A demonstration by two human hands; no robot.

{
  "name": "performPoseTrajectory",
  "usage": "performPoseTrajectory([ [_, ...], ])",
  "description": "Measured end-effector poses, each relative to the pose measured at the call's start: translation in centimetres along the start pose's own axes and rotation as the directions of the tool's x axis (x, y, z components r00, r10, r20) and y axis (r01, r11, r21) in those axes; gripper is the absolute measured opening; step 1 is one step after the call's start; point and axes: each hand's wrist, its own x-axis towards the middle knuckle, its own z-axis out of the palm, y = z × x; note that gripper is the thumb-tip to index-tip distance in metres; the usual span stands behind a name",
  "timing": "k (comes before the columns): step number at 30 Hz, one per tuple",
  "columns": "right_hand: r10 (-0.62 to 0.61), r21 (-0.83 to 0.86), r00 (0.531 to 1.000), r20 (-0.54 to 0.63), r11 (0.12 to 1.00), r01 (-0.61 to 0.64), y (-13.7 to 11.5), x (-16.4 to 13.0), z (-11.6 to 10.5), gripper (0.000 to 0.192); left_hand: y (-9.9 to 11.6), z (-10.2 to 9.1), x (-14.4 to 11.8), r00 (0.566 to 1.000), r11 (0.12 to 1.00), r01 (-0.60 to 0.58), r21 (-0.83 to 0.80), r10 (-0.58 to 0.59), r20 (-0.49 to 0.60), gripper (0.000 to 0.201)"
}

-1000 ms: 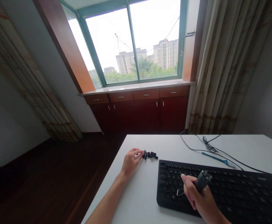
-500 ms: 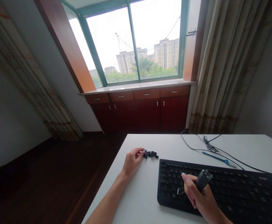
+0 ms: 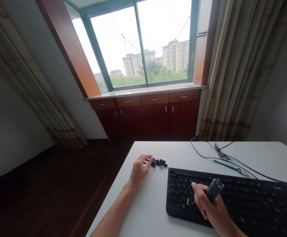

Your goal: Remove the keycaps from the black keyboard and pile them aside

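My left hand (image 3: pixel 140 168) rests on the white table at the left end of a small pile of loose black keycaps (image 3: pixel 160 162). Its fingers are a little apart, with the tips at the nearest caps. Closed around the dark handle of a keycap puller (image 3: pixel 214 189), my right hand (image 3: pixel 208 204) hovers over the left part of a black keyboard (image 3: pixel 251 200). The puller's wire loop points left, above the lower-left keys. Several spots on the keyboard's left side look like bare sockets.
Behind the keyboard lies a blue brush (image 3: pixel 228 166) with pale bristles. A bundled black cable (image 3: pixel 219 152) runs across the back right of the white table (image 3: pixel 148 210). Beyond the table stand a dark red cabinet (image 3: pixel 155 121) and a window.
The left fingers have shifted very slightly up and away from the keycaps. My right hand and the keycap puller stay in place.
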Motion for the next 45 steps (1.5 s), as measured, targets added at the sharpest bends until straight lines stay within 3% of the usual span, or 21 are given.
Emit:
performPoseTrajectory([
  [6,0.004,0.000,1.000,0.001,1.000,-0.004,0.0,0.1,0.0,0.063,1.9,-0.3,-0.3,0.993,0.990,-0.120,0.073,0.121,0.003,0.023],
  [12,0.007,0.005,1.000,0.012,1.000,-0.007,0.2,0.0,-0.1,0.062,4.3,-0.2,-1.3,0.934,0.946,-0.323,0.039,0.311,0.176,0.026],
  [15,0.015,0.003,1.000,0.016,1.000,-0.015,0.0,0.1,-0.1,0.063,5.9,0.2,-2.0,0.855,0.893,-0.449,-0.011,0.434,0.283,0.027],
  [19,0.026,0.012,1.000,0.008,1.000,-0.026,-0.3,0.4,0.0,0.063,8.5,0.6,-3.1,0.704,0.799,-0.590,-0.119,0.581,0.409,0.044],
  [22,0.019,0.020,1.000,0.003,1.000,-0.019,-0.5,0.6,0.0,0.063,9.9,0.7,-3.6,0.609,0.761,-0.617,-0.200,0.623,0.490,0.062],
  [25,0.027,0.026,1.000,0.006,0.999,-0.028,-0.4,0.6,0.0,0.062,10.4,0.8,-3.9,0.560,0.747,-0.620,-0.242,0.636,0.531,0.077],
  [32,0.020,0.041,1.000,0.021,0.999,-0.021,-0.5,0.6,-0.1,0.060,10.0,1.0,-3.9,0.550,0.748,-0.619,-0.239,0.630,0.548,0.087],
  [37,0.019,0.037,1.000,0.015,0.999,-0.019,-0.8,0.7,-0.1,0.060,10.0,1.0,-3.8,0.533,0.744,-0.630,-0.222,0.622,0.574,0.079],
  [45,0.021,0.033,0.999,0.027,0.999,-0.022,-0.7,0.7,-0.1,0.061,10.0,1.1,-3.9,0.552,0.747,-0.641,-0.174,0.607,0.572,0.066],
])
